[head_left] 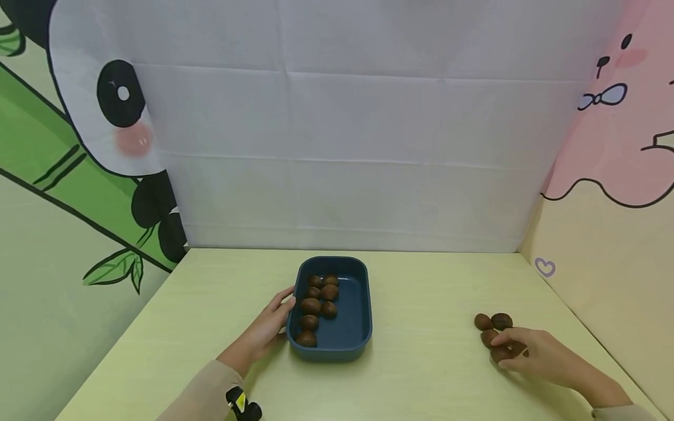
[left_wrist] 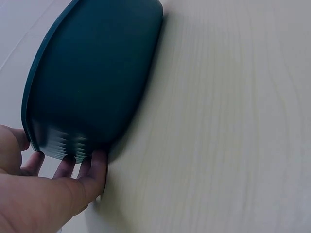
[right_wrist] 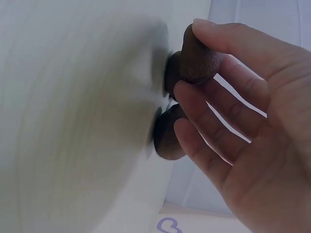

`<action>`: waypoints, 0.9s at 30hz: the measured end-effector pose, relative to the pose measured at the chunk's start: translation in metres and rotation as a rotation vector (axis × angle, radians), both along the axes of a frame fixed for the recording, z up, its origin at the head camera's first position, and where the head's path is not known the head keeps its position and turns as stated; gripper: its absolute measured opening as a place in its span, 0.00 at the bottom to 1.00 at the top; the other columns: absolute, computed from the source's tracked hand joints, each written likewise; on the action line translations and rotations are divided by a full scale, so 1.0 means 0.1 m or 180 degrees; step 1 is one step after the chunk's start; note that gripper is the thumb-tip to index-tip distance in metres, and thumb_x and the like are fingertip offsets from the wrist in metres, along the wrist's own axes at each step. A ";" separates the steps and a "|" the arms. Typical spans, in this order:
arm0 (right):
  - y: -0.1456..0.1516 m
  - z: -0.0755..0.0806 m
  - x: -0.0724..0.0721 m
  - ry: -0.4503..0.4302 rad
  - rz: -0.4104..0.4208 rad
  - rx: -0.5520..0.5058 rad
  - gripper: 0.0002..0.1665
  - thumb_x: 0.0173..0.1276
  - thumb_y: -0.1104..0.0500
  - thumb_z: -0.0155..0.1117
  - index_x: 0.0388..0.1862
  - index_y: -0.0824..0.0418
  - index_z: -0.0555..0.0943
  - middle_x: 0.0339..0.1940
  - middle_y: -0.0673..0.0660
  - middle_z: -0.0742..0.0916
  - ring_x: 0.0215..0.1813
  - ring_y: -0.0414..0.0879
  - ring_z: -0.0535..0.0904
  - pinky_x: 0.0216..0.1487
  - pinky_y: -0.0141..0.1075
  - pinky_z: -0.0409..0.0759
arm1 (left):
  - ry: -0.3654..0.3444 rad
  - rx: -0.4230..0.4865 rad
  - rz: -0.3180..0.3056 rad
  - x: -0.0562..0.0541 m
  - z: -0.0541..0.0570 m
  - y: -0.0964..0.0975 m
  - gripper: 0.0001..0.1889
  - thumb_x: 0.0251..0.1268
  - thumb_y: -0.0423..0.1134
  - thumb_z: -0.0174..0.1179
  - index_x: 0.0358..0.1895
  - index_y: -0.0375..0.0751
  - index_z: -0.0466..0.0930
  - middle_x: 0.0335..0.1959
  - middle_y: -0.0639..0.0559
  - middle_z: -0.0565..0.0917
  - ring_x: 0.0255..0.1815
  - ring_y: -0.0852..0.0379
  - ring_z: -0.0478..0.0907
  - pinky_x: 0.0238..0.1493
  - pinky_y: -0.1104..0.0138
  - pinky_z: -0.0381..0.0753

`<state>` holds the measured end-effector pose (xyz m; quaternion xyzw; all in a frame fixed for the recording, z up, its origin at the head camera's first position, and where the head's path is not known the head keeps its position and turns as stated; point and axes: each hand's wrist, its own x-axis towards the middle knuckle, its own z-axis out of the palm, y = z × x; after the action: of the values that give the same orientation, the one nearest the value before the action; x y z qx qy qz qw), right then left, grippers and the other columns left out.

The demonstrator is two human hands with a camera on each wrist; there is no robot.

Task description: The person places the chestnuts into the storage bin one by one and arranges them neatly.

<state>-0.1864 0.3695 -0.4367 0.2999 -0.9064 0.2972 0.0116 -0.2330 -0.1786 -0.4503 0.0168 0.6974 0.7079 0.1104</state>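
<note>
Toward the middle of the table stands a dark blue rectangular box [head_left: 344, 353], with several brown chestnuts [head_left: 310, 306] lying mostly along its left side. My left hand [head_left: 265, 327] touches the box's left outer wall, its fingers spread from the rim down toward the table. The left wrist view shows those fingers [left_wrist: 99, 167] against the wall. At the right, my right hand [head_left: 542, 354] is over a small group of chestnuts [head_left: 483, 321]. Between thumb and fingers it pinches one chestnut [right_wrist: 199, 60]; other chestnuts [right_wrist: 169, 138] sit just behind, partly hidden by the fingers.
A pale yellow wood-grain table [head_left: 421, 327] stretches between the box and the right-hand group. Behind it hangs a creased white sheet [head_left: 363, 117]. Painted panels, a panda and bamboo [head_left: 126, 93] left and a pink figure [head_left: 626, 128] right, border the sides.
</note>
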 end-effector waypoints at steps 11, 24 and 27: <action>-0.33 0.18 -0.12 -0.0114 0.0231 -0.0096 0.18 0.64 0.56 0.75 0.50 0.59 0.82 0.41 0.44 0.85 0.39 0.37 0.80 0.36 0.33 0.79 | -0.0017 -0.0023 -0.0022 0.00 -0.01 -0.01 0.30 0.82 0.50 0.46 0.79 0.49 0.52 0.74 0.35 0.63 0.72 0.35 0.64 0.64 0.39 0.66; -0.89 0.34 -0.32 -0.0025 0.0502 0.0033 0.16 0.67 0.54 0.73 0.51 0.55 0.83 0.45 0.44 0.86 0.40 0.37 0.82 0.42 0.44 0.81 | -0.0027 -0.0062 -0.0030 -0.01 0.00 -0.01 0.30 0.82 0.51 0.46 0.80 0.49 0.51 0.74 0.35 0.63 0.73 0.35 0.63 0.65 0.39 0.66; -1.04 0.36 -0.38 0.0033 0.0564 0.0074 0.16 0.67 0.52 0.73 0.52 0.52 0.82 0.46 0.44 0.85 0.41 0.38 0.82 0.42 0.45 0.81 | -0.0014 -0.0081 0.0007 -0.02 -0.02 -0.01 0.29 0.82 0.50 0.45 0.79 0.49 0.52 0.72 0.35 0.66 0.70 0.37 0.67 0.62 0.41 0.69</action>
<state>-0.2246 0.2660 -0.4004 0.3805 -0.8797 0.2849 -0.0136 -0.2346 -0.1793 -0.4518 0.0132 0.7062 0.6991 0.1114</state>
